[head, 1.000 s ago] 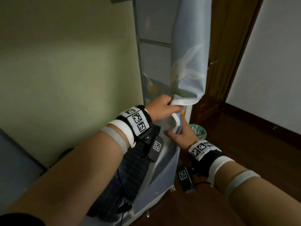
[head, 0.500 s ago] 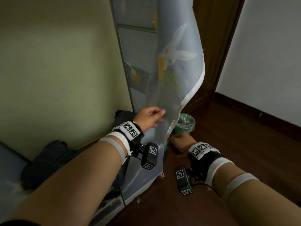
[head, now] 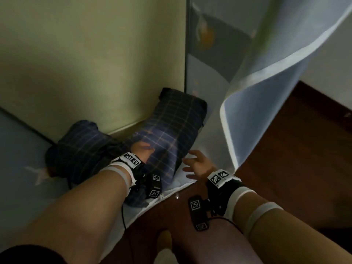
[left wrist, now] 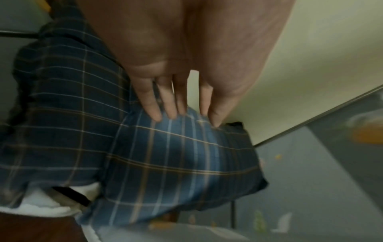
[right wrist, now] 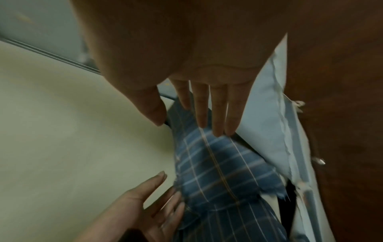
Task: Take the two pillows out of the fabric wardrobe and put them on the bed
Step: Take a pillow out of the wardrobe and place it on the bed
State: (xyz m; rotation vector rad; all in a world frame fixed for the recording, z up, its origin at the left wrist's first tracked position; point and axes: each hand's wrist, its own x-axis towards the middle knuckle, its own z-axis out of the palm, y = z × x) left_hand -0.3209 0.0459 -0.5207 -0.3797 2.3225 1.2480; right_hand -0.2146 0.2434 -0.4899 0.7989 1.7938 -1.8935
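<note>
Wardrobe floor (head: 182, 180): left hand (head: 142, 149) flat on plaid pillow (head: 171, 130), right hand (head: 198, 164) spread beside it.

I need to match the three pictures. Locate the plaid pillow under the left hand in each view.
Head: plaid pillow centre, angled from wardrobe floor.
Left wrist: fills centre and lower left, below the fingers.
Right wrist: lower centre.
Shared landmark: left hand, resting on it.

Right hand (right wrist: 199, 68) fingers (right wrist: 202, 108) straight, tips over plaid pillow (right wrist: 219, 167) — left hand (right wrist: 149, 206) flat against its edge.
</note>
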